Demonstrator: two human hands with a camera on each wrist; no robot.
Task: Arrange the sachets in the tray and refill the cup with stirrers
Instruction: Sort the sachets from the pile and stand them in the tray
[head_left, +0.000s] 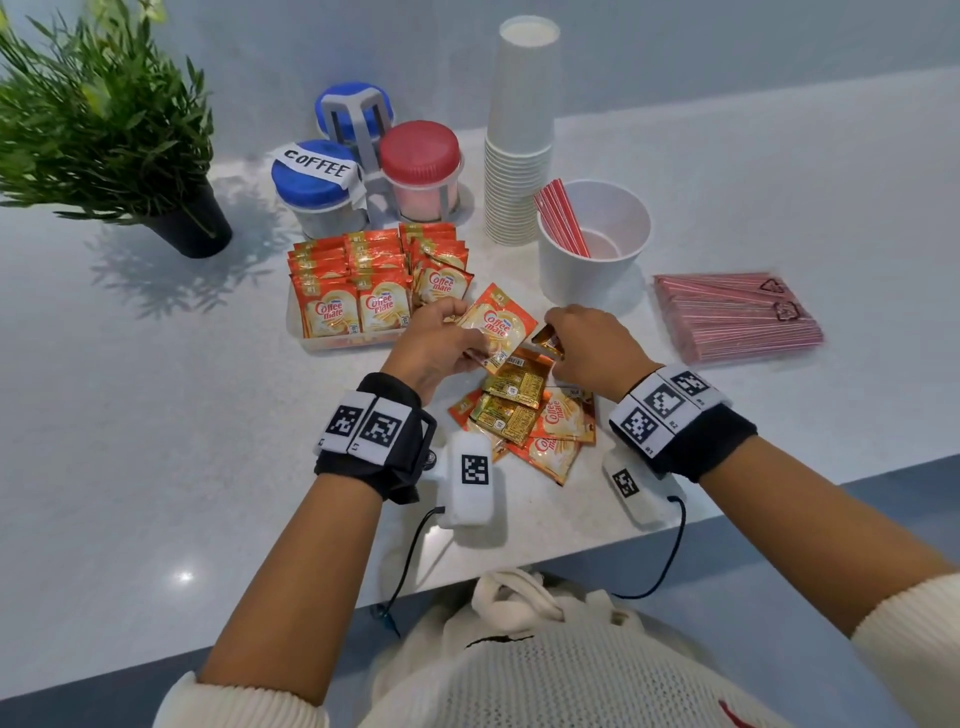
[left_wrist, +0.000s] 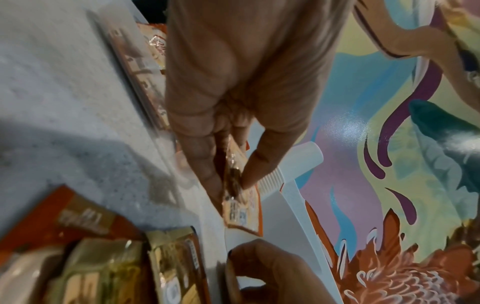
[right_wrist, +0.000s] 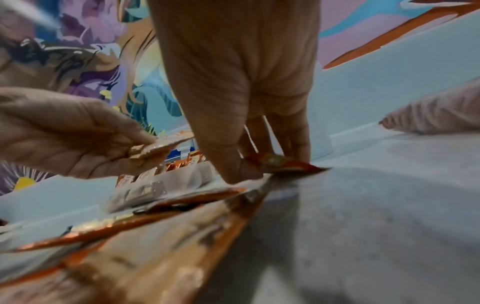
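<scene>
My left hand (head_left: 441, 340) pinches an orange creamer sachet (head_left: 498, 325) just above the counter, front side up; the left wrist view shows the same sachet (left_wrist: 241, 207) edge-on between thumb and fingers. My right hand (head_left: 587, 345) pinches another sachet (head_left: 548, 340) at the top of the loose pile of sachets (head_left: 524, 415); in the right wrist view that sachet (right_wrist: 283, 164) sits between thumb and fingertips. The clear tray (head_left: 353, 340) holds upright rows of sachets. The wide white cup (head_left: 597, 270) holds a few red stirrers (head_left: 563, 218).
A flat pack of red stirrers (head_left: 737, 314) lies right of the cup. A tall stack of paper cups (head_left: 519, 135) stands behind it. Three lidded jars (head_left: 421, 166) in a rack and a potted plant (head_left: 104, 119) stand at the back left. The counter edge runs near my body.
</scene>
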